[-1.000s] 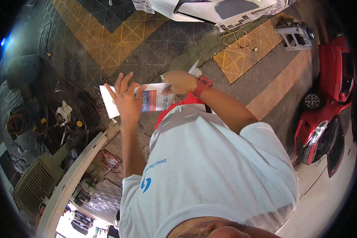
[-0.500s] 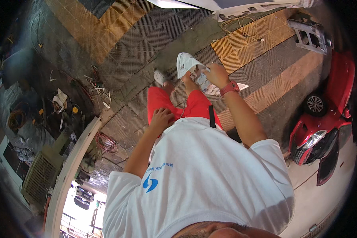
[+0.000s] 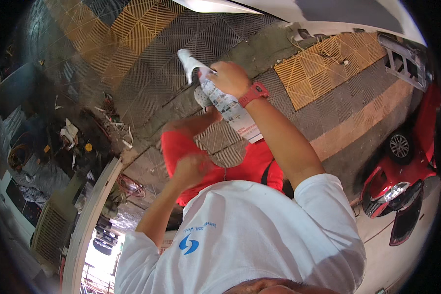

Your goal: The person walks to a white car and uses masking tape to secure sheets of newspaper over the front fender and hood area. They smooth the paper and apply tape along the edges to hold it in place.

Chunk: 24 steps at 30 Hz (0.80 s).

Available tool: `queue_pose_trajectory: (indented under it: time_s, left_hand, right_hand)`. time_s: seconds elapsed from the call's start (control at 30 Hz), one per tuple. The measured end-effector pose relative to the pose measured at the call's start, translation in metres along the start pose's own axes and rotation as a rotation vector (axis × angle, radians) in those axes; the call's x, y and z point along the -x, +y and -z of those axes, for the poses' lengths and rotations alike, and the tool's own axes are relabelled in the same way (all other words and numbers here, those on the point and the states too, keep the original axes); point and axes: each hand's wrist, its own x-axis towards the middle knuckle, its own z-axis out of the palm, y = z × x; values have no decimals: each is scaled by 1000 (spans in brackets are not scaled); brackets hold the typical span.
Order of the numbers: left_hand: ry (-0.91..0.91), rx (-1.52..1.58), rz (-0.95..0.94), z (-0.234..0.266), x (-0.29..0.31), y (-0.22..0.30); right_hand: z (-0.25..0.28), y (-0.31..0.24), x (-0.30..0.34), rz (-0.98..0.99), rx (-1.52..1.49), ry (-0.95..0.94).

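Observation:
My right hand (image 3: 229, 78), with a red watch (image 3: 254, 94) on the wrist, is closed on a printed sheet of paper (image 3: 236, 117) in front of my legs. Its white end (image 3: 188, 64) curls out past the fingers toward the far left, and the printed end hangs toward my shorts. My left hand (image 3: 192, 169) is over the left leg of my red shorts (image 3: 245, 159). It is smeared by motion, so its fingers cannot be made out, nor whether it touches the cloth.
Grey and yellow grid tiles (image 3: 323, 63) cover much of the floor. Scraps and cords (image 3: 115, 122) lie at the left, near a pale post (image 3: 95, 206). A red car (image 3: 392, 181) stands at the right; a grey metal frame (image 3: 404, 63) lies beyond it. A white panel (image 3: 348, 19) overhangs the far side.
My right hand has moved left and a little farther away with the paper, showing more of its printed side. My left hand has come nearer my body and is now blurred.

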Motion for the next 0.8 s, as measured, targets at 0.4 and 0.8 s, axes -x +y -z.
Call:
queue_pose_trajectory:
  time_s: [0.4, 0.8]
  left_hand:
    - [790, -205, -282, 134, -327, -140]
    - [973, 149, -225, 177, -284, -239]
  right_hand:
    - [-41, 108, -167, 290, -51, -378]
    - [-15, 184, -216, 29, 200, -381]
